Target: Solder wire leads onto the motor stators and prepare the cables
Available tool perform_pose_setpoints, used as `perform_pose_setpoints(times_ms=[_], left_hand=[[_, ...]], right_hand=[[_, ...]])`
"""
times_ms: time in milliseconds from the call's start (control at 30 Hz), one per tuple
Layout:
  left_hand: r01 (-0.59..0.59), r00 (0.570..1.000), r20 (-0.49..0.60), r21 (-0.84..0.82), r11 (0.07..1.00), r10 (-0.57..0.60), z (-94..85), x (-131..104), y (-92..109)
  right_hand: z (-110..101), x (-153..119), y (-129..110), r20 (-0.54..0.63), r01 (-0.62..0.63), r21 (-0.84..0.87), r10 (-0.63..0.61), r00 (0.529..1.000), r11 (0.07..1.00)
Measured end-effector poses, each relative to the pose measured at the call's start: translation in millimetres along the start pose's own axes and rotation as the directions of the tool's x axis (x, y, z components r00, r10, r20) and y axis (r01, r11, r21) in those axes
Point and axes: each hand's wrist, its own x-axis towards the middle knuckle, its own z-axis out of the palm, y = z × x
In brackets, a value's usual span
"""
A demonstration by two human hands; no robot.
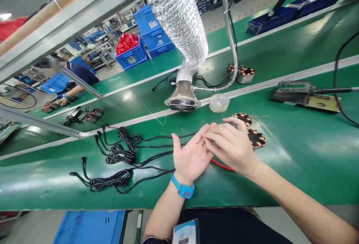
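My left hand [193, 156] is palm up over the green bench, its thumb stretched out and a blue strap [183, 188] on the wrist. My right hand [231, 145] reaches across from the right, with bent fingertips against the fingers of my left hand. Anything small pinched there is hidden. Just beyond my right hand lie two round motor stators with copper windings, one stator [256, 138] nearer than the other. A red cable or sleeve [221, 164] shows below my hands. Coiled black power cords [123, 150] lie to the left, their leads running behind my left hand.
A fume extraction hood [183, 96] on a foil duct hangs over the bench. A round tub [219, 102] stands beside it. On the right lies a metal tool holder [303, 96] with a cable. More stators [246, 75] sit beyond the rail. A co-worker's arm [74, 91] reaches in at far left.
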Motion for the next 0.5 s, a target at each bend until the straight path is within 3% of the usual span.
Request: perform_pose_setpoints(times_ms=[500], left_hand=[[-0.004,0.995,-0.096,0.09,0.996,0.013,4.6,0.1,-1.5]], right_hand=[[0.7,3.0,-3.5,-0.047,-0.157,0.086,0.162,0.986,0.984]])
